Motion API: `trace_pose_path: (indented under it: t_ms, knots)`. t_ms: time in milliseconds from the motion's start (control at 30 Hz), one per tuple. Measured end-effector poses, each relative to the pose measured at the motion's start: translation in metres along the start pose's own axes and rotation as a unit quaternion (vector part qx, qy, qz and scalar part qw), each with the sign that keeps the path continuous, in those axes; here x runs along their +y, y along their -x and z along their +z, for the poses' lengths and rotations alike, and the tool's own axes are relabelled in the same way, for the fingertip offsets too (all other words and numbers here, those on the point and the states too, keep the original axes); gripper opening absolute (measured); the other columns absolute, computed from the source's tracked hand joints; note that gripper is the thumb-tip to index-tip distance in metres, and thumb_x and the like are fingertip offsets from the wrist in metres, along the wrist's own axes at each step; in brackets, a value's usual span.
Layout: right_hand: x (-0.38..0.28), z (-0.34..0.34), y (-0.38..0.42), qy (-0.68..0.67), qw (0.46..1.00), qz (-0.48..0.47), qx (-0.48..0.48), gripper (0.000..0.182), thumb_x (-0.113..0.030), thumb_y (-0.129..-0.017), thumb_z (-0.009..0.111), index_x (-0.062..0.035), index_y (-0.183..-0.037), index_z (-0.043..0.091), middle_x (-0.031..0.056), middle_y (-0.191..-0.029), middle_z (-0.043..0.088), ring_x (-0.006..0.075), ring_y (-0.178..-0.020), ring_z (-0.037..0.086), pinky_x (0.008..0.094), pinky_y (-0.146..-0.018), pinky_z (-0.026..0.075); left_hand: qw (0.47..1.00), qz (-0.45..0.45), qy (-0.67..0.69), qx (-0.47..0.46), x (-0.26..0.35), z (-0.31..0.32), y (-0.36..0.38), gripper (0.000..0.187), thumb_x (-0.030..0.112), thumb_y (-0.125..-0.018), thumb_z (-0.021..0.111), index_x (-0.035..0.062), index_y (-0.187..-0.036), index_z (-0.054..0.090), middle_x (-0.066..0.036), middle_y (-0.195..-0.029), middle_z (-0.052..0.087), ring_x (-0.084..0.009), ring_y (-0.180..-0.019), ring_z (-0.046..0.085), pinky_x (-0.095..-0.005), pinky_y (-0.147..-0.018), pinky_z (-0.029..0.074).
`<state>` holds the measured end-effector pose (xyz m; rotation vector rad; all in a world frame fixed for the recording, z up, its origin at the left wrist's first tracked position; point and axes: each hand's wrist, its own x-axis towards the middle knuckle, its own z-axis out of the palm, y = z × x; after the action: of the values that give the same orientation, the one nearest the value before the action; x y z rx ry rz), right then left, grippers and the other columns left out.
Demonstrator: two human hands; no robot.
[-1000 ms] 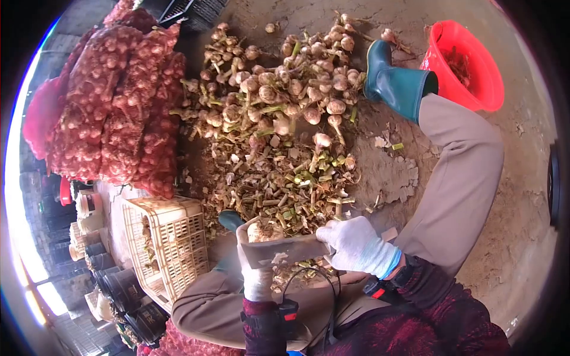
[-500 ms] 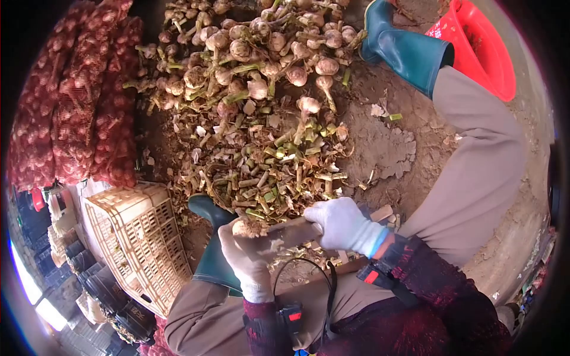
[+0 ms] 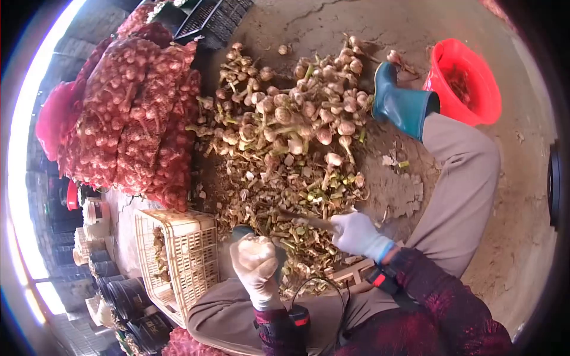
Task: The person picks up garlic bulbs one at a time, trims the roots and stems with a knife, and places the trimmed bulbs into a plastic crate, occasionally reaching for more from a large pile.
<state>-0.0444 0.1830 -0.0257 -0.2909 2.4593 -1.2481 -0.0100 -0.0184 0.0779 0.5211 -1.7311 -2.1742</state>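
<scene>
My gloved left hand (image 3: 256, 267) is closed around a pale garlic bulb (image 3: 255, 248) at the lower middle, beside the crate. To its right, my gloved right hand (image 3: 360, 235) grips the handle end of a long knife (image 3: 309, 221), which points left over the trimmings and is blurred. The knife and the bulb are apart. Beyond both hands lies a heap of garlic with stems (image 3: 297, 113) on the ground. Nearer to me, cut stems and dry skins (image 3: 279, 184) cover the floor.
A cream plastic crate (image 3: 199, 252) stands at the left, below stacked red mesh sacks of garlic (image 3: 127, 118). A red bucket (image 3: 484, 83) is at the upper right, near a green boot (image 3: 398, 101). Black buckets (image 3: 133, 302) line the lower left; a dark crate (image 3: 214, 21) is behind.
The view has shifted, showing more floor and sacks. My hands have moved apart, and the knife has come away from the bulb in my left hand.
</scene>
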Motion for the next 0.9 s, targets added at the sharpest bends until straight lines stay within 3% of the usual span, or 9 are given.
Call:
trace_pose_path:
  t_ms: [67,233,333,400,567,633,733,800,900]
  knots:
    - [-0.017,-0.017,0.01,-0.019,0.995,-0.099,-0.008,0.012,-0.018,-0.074,0.062,-0.0114,-0.083,0.063,0.0125,-0.074,0.064,0.0336,-0.072,0.065,0.0439,-0.061,0.051,0.998,-0.045,-0.052,-0.005,-0.02,-0.003,-0.001,0.063,0.006,-0.056,0.073,-0.0055,-0.114,0.048,-0.009,-0.089,0.059,-0.0175,-0.077,0.059,-0.0273,-0.07,0.051]
    - [-0.008,-0.012,0.006,0.005,0.993,-0.112,-0.033,0.012,-0.018,-0.072,0.062,-0.0125,-0.083,0.063,0.0101,-0.072,0.064,0.0311,-0.07,0.066,0.043,-0.059,0.051,0.981,-0.109,-0.154,-0.044,-0.044,-0.006,-0.007,0.085,0.015,-0.049,0.086,0.0001,-0.121,0.044,-0.01,-0.098,0.06,-0.0225,-0.09,0.065,-0.0334,-0.078,0.057]
    - [0.009,0.002,0.0,0.041,0.995,-0.063,-0.071,0.016,-0.02,-0.073,0.062,-0.0137,-0.087,0.067,0.0115,-0.073,0.066,0.0306,-0.071,0.067,0.042,-0.06,0.052,0.989,-0.108,-0.096,-0.028,-0.044,0.006,-0.004,0.071,-0.001,-0.057,0.076,-0.0003,-0.121,0.043,-0.012,-0.097,0.059,-0.0214,-0.084,0.063,-0.0292,-0.072,0.055]
    - [0.045,0.016,-0.016,0.187,0.962,0.073,-0.183,0.017,-0.02,-0.076,0.059,-0.0136,-0.089,0.069,0.0141,-0.078,0.069,0.0322,-0.076,0.068,0.0428,-0.065,0.054,0.99,-0.119,-0.068,-0.024,-0.035,0.01,0.0,0.065,-0.005,-0.061,0.073,-0.0008,-0.119,0.043,-0.015,-0.096,0.06,-0.0198,-0.08,0.063,-0.0275,-0.067,0.055]
    - [-0.003,-0.002,-0.01,-0.028,0.983,0.162,-0.083,0.018,-0.02,-0.077,0.055,-0.0101,-0.088,0.066,0.0178,-0.079,0.067,0.0375,-0.079,0.066,0.0465,-0.072,0.052,0.993,-0.113,-0.016,-0.011,-0.043,-0.001,-0.006,0.081,-0.008,-0.063,0.078,-0.003,-0.134,0.038,-0.016,-0.097,0.062,-0.0183,-0.079,0.063,-0.0268,-0.066,0.054]
    - [-0.005,0.012,0.013,-0.111,0.972,0.188,-0.082,0.02,-0.021,-0.074,0.058,-0.0075,-0.087,0.064,0.0183,-0.077,0.066,0.0359,-0.078,0.066,0.0432,-0.07,0.051,0.993,-0.114,-0.01,0.003,-0.041,0.002,-0.003,0.076,-0.005,-0.065,0.074,-0.0013,-0.132,0.039,-0.014,-0.104,0.06,-0.0202,-0.088,0.061,-0.0337,-0.078,0.053]
    - [-0.016,0.036,0.023,-0.246,0.956,0.152,0.051,0.018,-0.02,-0.075,0.062,-0.0036,-0.083,0.061,0.0129,-0.064,0.061,0.025,-0.058,0.061,0.0354,-0.059,0.049,0.991,-0.112,0.073,0.026,-0.052,-0.002,0.0,0.068,0.001,-0.067,0.07,0.0017,-0.13,0.043,-0.011,-0.107,0.058,-0.0219,-0.095,0.059,-0.0377,-0.089,0.05]
    - [-0.032,0.011,0.015,-0.303,0.947,0.073,0.073,0.017,-0.013,-0.079,0.064,-0.0014,-0.074,0.053,0.0051,-0.057,0.045,0.0105,-0.05,0.042,0.0293,-0.047,0.035,0.983,-0.121,0.131,0.048,-0.058,-0.002,-0.003,0.064,0.005,-0.068,0.068,0.0033,-0.128,0.046,-0.009,-0.108,0.058,-0.0226,-0.097,0.059,-0.0388,-0.094,0.048]
    - [-0.047,-0.013,0.006,-0.377,0.916,-0.067,0.117,0.015,-0.008,-0.079,0.064,-0.0032,-0.072,0.052,0.0065,-0.055,0.045,0.0126,-0.05,0.043,0.0298,-0.046,0.034,0.967,-0.161,0.189,0.051,-0.068,0.0,-0.005,0.053,0.006,-0.073,0.062,0.0032,-0.124,0.05,-0.008,-0.116,0.058,-0.0224,-0.111,0.057,-0.0341,-0.099,0.047]
